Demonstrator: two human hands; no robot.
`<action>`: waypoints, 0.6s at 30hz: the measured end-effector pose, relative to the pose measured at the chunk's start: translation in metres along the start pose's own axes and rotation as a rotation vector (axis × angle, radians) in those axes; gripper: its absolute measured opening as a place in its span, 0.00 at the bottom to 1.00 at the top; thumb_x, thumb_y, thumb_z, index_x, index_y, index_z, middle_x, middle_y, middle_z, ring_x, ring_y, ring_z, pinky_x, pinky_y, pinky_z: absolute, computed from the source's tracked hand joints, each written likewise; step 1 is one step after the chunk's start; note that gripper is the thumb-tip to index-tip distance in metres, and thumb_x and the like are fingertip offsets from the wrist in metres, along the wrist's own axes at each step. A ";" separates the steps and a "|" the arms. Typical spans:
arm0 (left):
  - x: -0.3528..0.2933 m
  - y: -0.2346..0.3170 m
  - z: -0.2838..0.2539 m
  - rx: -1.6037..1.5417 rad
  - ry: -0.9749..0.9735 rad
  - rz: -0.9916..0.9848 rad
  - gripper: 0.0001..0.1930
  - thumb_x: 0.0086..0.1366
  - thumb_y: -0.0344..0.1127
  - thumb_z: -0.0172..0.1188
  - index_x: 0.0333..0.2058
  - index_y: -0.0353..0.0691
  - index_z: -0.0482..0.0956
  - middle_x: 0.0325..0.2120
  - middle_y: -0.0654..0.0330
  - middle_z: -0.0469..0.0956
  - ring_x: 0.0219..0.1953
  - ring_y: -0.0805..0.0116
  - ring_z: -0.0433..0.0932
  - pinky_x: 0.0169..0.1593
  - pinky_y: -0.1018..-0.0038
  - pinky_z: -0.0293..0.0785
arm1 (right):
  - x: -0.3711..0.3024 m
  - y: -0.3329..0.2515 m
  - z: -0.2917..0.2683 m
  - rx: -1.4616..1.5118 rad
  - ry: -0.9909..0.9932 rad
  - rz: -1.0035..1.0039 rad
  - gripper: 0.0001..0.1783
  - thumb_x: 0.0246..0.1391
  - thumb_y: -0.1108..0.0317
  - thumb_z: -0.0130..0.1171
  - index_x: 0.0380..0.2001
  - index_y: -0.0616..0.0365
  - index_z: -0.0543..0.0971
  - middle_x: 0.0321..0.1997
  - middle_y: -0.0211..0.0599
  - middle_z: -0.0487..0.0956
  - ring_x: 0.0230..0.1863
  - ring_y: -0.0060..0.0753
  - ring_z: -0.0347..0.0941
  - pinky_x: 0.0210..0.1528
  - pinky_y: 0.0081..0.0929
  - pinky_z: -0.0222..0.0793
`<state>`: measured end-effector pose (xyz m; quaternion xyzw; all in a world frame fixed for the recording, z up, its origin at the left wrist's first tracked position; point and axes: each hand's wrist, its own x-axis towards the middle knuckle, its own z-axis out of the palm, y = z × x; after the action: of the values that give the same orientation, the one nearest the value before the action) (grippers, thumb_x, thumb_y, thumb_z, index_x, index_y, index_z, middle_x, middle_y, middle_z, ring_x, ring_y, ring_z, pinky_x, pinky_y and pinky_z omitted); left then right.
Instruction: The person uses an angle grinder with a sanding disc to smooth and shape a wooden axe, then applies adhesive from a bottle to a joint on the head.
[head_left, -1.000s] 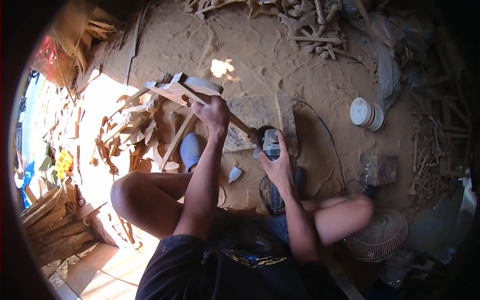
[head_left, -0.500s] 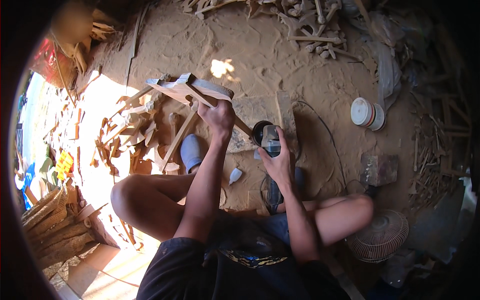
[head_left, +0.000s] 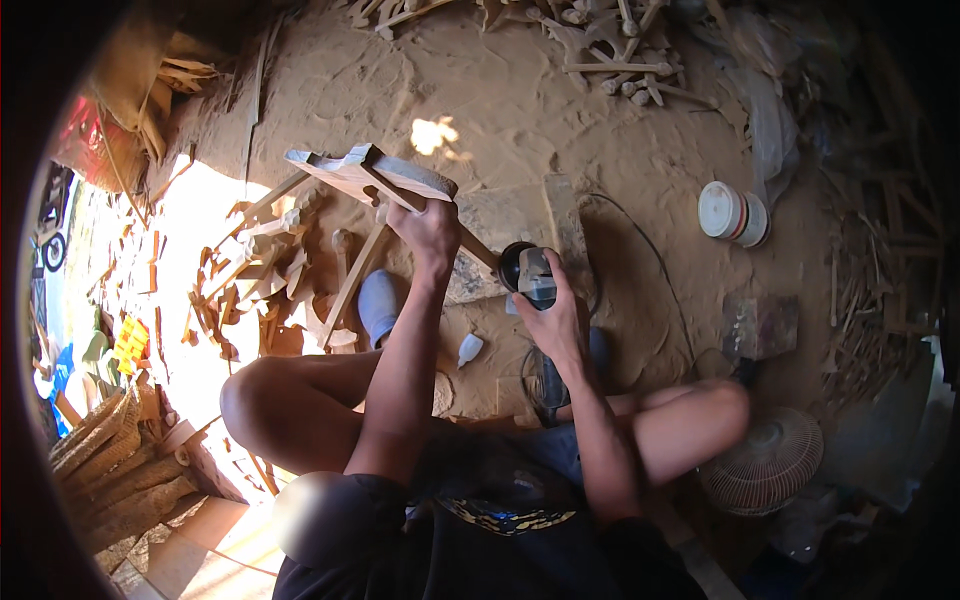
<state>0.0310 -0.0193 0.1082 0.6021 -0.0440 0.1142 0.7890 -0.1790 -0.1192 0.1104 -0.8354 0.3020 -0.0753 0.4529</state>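
My left hand (head_left: 430,235) is closed round a pale wooden frame (head_left: 338,174) with a shaped flat board and long slanting legs, held tilted above the ground. One leg runs down right to the black disc (head_left: 508,262) of an angle grinder and seems to touch it. The angle grinder (head_left: 540,291) is in my right hand (head_left: 560,322), with fingers and thumb round its head. Its body points back toward my lap. Under both lies a worn wooden board (head_left: 480,285) on the dusty floor. Whether the disc is spinning cannot be made out.
Loose wood pieces (head_left: 262,262) are heaped at the left, others (head_left: 620,65) at the far side. A dark cord (head_left: 655,255) curves to the right, near a white tub (head_left: 722,211), a dusty box (head_left: 760,325) and a fan (head_left: 765,462). A white bulb-shaped object (head_left: 470,348) lies before me.
Both hands keep their grips, and the wooden frame stays against the grinder's disc with almost no movement. The whole view has shifted slightly.
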 end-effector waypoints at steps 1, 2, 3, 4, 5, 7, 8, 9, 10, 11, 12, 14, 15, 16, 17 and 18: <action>0.001 0.001 -0.003 0.001 -0.033 -0.039 0.09 0.72 0.31 0.62 0.32 0.37 0.72 0.19 0.63 0.72 0.17 0.73 0.73 0.21 0.73 0.70 | -0.001 -0.004 -0.002 -0.019 -0.024 0.035 0.48 0.54 0.61 0.75 0.76 0.50 0.65 0.63 0.57 0.82 0.58 0.64 0.82 0.59 0.47 0.79; 0.003 0.004 -0.002 0.000 -0.070 -0.078 0.10 0.71 0.31 0.63 0.32 0.38 0.71 0.18 0.64 0.71 0.17 0.73 0.72 0.21 0.73 0.69 | -0.001 -0.008 -0.005 -0.018 -0.018 0.036 0.48 0.54 0.61 0.75 0.76 0.50 0.65 0.63 0.57 0.82 0.58 0.64 0.82 0.59 0.47 0.79; 0.003 0.008 -0.002 -0.002 -0.075 -0.078 0.10 0.71 0.31 0.63 0.32 0.38 0.71 0.18 0.64 0.71 0.17 0.73 0.72 0.21 0.73 0.69 | -0.002 -0.012 -0.007 -0.011 -0.008 0.077 0.47 0.55 0.63 0.74 0.76 0.52 0.66 0.64 0.57 0.81 0.62 0.58 0.80 0.63 0.43 0.76; 0.002 0.012 -0.003 -0.034 -0.102 -0.171 0.10 0.71 0.31 0.63 0.31 0.38 0.71 0.18 0.63 0.72 0.17 0.73 0.73 0.21 0.74 0.69 | -0.003 -0.013 -0.009 -0.003 0.002 0.117 0.46 0.55 0.64 0.74 0.75 0.54 0.66 0.65 0.58 0.81 0.65 0.53 0.79 0.67 0.40 0.73; 0.003 0.017 -0.002 -0.067 -0.131 -0.262 0.10 0.71 0.32 0.63 0.31 0.39 0.72 0.19 0.63 0.73 0.18 0.72 0.74 0.22 0.75 0.69 | -0.004 -0.010 -0.010 -0.002 0.009 0.117 0.46 0.55 0.64 0.74 0.75 0.54 0.66 0.65 0.58 0.81 0.65 0.53 0.79 0.67 0.40 0.73; 0.011 0.004 -0.004 -0.134 0.024 -0.442 0.14 0.71 0.39 0.63 0.30 0.41 0.70 0.17 0.65 0.67 0.14 0.74 0.66 0.19 0.72 0.64 | -0.004 0.002 -0.009 0.181 0.108 0.021 0.46 0.55 0.63 0.74 0.76 0.51 0.66 0.65 0.56 0.81 0.65 0.53 0.79 0.66 0.40 0.74; 0.017 -0.006 -0.017 -0.155 0.111 -0.416 0.14 0.71 0.39 0.63 0.30 0.41 0.70 0.16 0.65 0.66 0.14 0.74 0.65 0.19 0.71 0.63 | -0.005 0.007 -0.007 0.189 0.106 0.016 0.46 0.55 0.63 0.74 0.76 0.51 0.66 0.65 0.56 0.81 0.65 0.53 0.79 0.66 0.40 0.74; 0.022 -0.009 -0.021 -0.184 0.191 -0.398 0.13 0.70 0.39 0.62 0.30 0.40 0.71 0.16 0.66 0.65 0.13 0.73 0.65 0.18 0.70 0.63 | -0.005 0.012 -0.008 0.145 0.159 -0.046 0.47 0.55 0.61 0.74 0.76 0.49 0.65 0.64 0.57 0.81 0.62 0.57 0.81 0.63 0.44 0.76; 0.024 -0.013 -0.022 -0.098 0.259 -0.364 0.12 0.69 0.38 0.61 0.35 0.37 0.71 0.17 0.63 0.68 0.14 0.70 0.70 0.18 0.70 0.66 | -0.005 0.017 -0.010 0.100 0.212 -0.108 0.49 0.54 0.59 0.74 0.77 0.47 0.64 0.63 0.57 0.81 0.59 0.61 0.82 0.60 0.47 0.78; 0.035 -0.028 -0.039 -0.027 0.339 -0.311 0.10 0.68 0.37 0.60 0.35 0.37 0.71 0.17 0.63 0.68 0.14 0.70 0.69 0.18 0.70 0.66 | -0.004 0.008 -0.009 0.112 0.205 -0.118 0.49 0.54 0.59 0.74 0.77 0.47 0.64 0.63 0.57 0.81 0.59 0.61 0.82 0.60 0.47 0.78; 0.038 -0.032 -0.051 -0.028 0.371 -0.297 0.10 0.68 0.36 0.60 0.35 0.37 0.71 0.17 0.63 0.69 0.14 0.70 0.70 0.17 0.70 0.66 | -0.007 0.000 -0.011 0.081 0.152 -0.061 0.49 0.54 0.59 0.74 0.77 0.47 0.64 0.63 0.57 0.82 0.59 0.61 0.82 0.60 0.47 0.78; 0.036 -0.035 -0.056 -0.027 0.397 -0.289 0.10 0.68 0.36 0.59 0.35 0.36 0.71 0.17 0.63 0.69 0.14 0.70 0.70 0.17 0.70 0.67 | -0.010 -0.005 -0.013 0.049 0.103 0.005 0.49 0.54 0.59 0.74 0.77 0.47 0.64 0.62 0.56 0.82 0.59 0.61 0.82 0.60 0.47 0.78; 0.032 -0.034 -0.051 -0.031 0.395 -0.302 0.09 0.68 0.36 0.59 0.35 0.36 0.71 0.17 0.62 0.69 0.14 0.70 0.70 0.16 0.70 0.66 | -0.011 -0.003 -0.013 0.073 0.062 0.046 0.48 0.54 0.60 0.75 0.76 0.48 0.65 0.63 0.56 0.82 0.61 0.57 0.82 0.62 0.44 0.77; 0.028 -0.031 -0.045 -0.035 0.393 -0.315 0.09 0.68 0.35 0.58 0.35 0.36 0.70 0.17 0.62 0.70 0.14 0.70 0.69 0.16 0.70 0.66 | -0.011 -0.002 -0.014 0.098 0.021 0.086 0.47 0.54 0.61 0.75 0.76 0.49 0.67 0.64 0.56 0.82 0.63 0.52 0.81 0.64 0.40 0.76; 0.025 -0.028 -0.042 -0.032 0.392 -0.316 0.09 0.68 0.35 0.58 0.35 0.36 0.70 0.17 0.62 0.70 0.14 0.70 0.69 0.16 0.70 0.66 | -0.011 -0.002 -0.013 0.099 0.020 0.089 0.47 0.54 0.61 0.75 0.76 0.49 0.67 0.64 0.56 0.82 0.63 0.52 0.81 0.64 0.40 0.76; 0.023 -0.025 -0.039 -0.037 0.352 -0.305 0.09 0.68 0.35 0.58 0.35 0.36 0.70 0.17 0.62 0.69 0.14 0.70 0.69 0.16 0.70 0.66 | -0.010 -0.003 -0.011 0.085 0.004 0.088 0.47 0.54 0.61 0.75 0.76 0.49 0.66 0.63 0.56 0.82 0.62 0.52 0.82 0.63 0.40 0.77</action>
<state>0.0560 0.0144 0.0791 0.5580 0.1834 0.0961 0.8036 -0.1905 -0.1199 0.1212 -0.8012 0.3360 -0.0695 0.4902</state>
